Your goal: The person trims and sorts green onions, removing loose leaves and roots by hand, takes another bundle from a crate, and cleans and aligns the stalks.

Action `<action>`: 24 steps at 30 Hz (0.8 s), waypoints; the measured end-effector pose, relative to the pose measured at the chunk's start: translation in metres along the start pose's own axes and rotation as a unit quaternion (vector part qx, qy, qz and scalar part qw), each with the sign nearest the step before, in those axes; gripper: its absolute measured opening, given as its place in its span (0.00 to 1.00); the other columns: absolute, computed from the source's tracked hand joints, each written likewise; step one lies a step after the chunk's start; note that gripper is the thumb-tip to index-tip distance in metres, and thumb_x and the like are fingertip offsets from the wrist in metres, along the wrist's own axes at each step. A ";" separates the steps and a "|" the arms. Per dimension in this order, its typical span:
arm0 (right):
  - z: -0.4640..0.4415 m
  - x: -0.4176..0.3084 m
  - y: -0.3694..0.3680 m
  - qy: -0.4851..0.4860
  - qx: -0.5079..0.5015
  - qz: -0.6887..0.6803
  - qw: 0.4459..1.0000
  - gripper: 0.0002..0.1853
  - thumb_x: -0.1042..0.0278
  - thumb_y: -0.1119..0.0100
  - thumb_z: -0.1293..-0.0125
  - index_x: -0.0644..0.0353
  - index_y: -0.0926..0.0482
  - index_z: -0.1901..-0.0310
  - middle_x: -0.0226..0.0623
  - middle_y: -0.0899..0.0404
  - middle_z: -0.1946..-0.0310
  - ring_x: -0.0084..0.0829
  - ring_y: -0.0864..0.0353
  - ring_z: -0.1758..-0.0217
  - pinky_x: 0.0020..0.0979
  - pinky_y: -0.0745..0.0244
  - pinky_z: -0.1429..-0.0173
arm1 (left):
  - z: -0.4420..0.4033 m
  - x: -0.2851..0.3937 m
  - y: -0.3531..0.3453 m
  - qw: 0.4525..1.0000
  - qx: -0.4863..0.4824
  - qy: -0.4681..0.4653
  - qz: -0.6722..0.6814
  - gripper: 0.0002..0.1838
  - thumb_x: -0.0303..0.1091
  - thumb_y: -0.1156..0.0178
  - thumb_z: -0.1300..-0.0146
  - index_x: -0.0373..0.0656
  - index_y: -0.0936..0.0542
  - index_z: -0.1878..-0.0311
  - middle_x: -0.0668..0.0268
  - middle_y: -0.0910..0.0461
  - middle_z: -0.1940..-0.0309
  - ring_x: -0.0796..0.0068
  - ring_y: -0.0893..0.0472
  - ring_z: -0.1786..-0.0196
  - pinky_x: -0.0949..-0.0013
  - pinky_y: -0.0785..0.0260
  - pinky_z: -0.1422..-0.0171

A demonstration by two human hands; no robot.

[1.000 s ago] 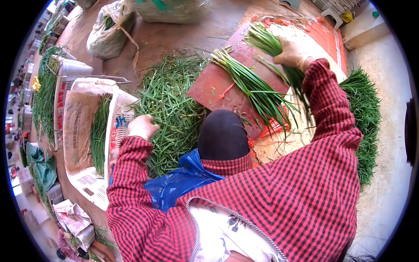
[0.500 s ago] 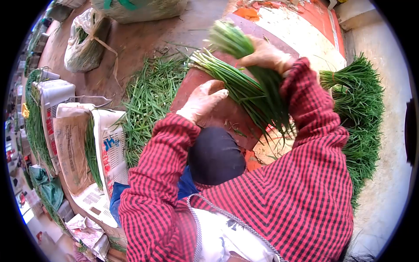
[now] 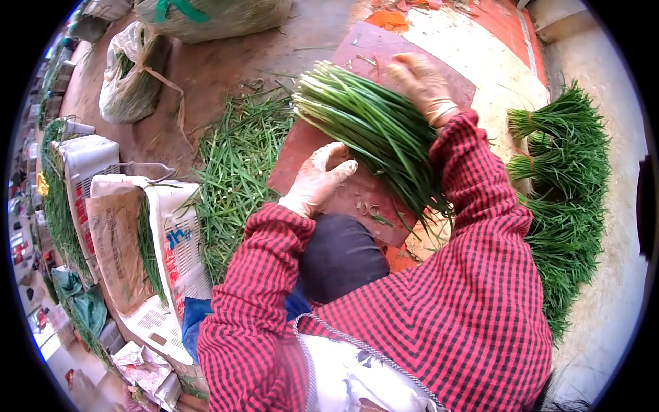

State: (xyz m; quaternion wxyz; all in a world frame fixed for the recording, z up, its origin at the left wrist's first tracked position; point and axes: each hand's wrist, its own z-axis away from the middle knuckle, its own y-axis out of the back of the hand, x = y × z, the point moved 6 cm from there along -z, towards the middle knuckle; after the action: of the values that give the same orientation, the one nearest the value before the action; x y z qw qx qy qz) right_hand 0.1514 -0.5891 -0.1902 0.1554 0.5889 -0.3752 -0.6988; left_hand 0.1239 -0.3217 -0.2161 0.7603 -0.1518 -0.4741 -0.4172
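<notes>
A thick bunch of garlic chives (image 3: 364,117) lies slantwise on a reddish board (image 3: 312,147), its pale stem ends towards the upper left. Close to the bunch's near edge is my left hand (image 3: 319,177), in a thin pale glove, with thumb and fingers apart and nothing between them. My right hand (image 3: 422,86), gloved too, is beside the far edge of the leaves; its fingers are bent loosely and it grips nothing that I can see. A thin red band (image 3: 371,62) lies on the board by the stems, left of my right hand.
Tied chive bundles (image 3: 566,172) stand along the right wall. Loose trimmings (image 3: 240,172) cover the floor left of the board. White plastic crates (image 3: 175,240) with chives stand at the left. A tied plastic bag (image 3: 130,75) and a larger wrapped bale (image 3: 213,17) lie farther off.
My right hand has let go of the handful of chives it held up, which now lies with the others on the board. The left hand has stayed nearly in place.
</notes>
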 end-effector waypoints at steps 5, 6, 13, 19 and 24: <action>0.011 0.043 0.025 -0.133 -0.019 0.285 0.949 0.21 0.53 0.39 0.39 0.58 0.22 0.50 0.44 0.25 0.45 0.41 0.28 0.40 0.37 0.33 0.38 | 0.005 -0.018 0.004 1.000 -0.005 0.001 0.022 0.26 0.43 0.38 0.40 0.37 0.25 0.41 0.57 0.25 0.42 0.63 0.27 0.38 0.64 0.37 0.33; 0.016 0.048 0.024 -0.156 -0.076 0.300 0.938 0.18 0.56 0.39 0.40 0.57 0.21 0.52 0.44 0.25 0.45 0.41 0.27 0.41 0.37 0.32 0.39 | 0.004 -0.019 0.004 1.000 -0.006 -0.001 0.022 0.27 0.42 0.37 0.40 0.37 0.26 0.40 0.57 0.25 0.42 0.63 0.26 0.38 0.65 0.37 0.34; -0.004 0.020 0.044 -0.014 0.080 0.189 0.979 0.09 0.62 0.43 0.38 0.54 0.24 0.59 0.43 0.20 0.67 0.46 0.20 0.60 0.42 0.26 0.53 | 0.009 -0.020 0.002 0.998 0.007 -0.009 0.061 0.30 0.36 0.37 0.40 0.37 0.32 0.35 0.55 0.25 0.43 0.64 0.25 0.41 0.65 0.33 0.36; 0.012 -0.133 0.011 0.202 0.122 0.305 0.923 0.06 0.63 0.45 0.36 0.52 0.24 0.60 0.42 0.21 0.70 0.46 0.20 0.67 0.39 0.26 0.64 | 0.037 -0.020 0.016 0.993 0.021 -0.087 -0.074 0.27 0.44 0.41 0.40 0.38 0.27 0.40 0.52 0.25 0.44 0.60 0.25 0.41 0.62 0.34 0.35; 0.066 -0.127 -0.088 0.212 -0.050 0.213 0.952 0.08 0.66 0.46 0.38 0.62 0.26 0.67 0.49 0.24 0.70 0.49 0.24 0.65 0.43 0.30 0.60 | 0.159 -0.059 0.079 0.978 0.136 -0.146 -0.056 0.23 0.43 0.43 0.38 0.41 0.25 0.43 0.55 0.23 0.46 0.62 0.25 0.41 0.62 0.35 0.35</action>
State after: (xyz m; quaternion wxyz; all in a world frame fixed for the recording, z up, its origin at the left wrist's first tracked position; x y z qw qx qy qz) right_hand 0.1419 -0.4237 -0.1609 0.4057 0.6214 -0.4152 -0.5262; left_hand 0.0793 -0.1452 -0.1729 0.6723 -0.0797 -0.6396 -0.3641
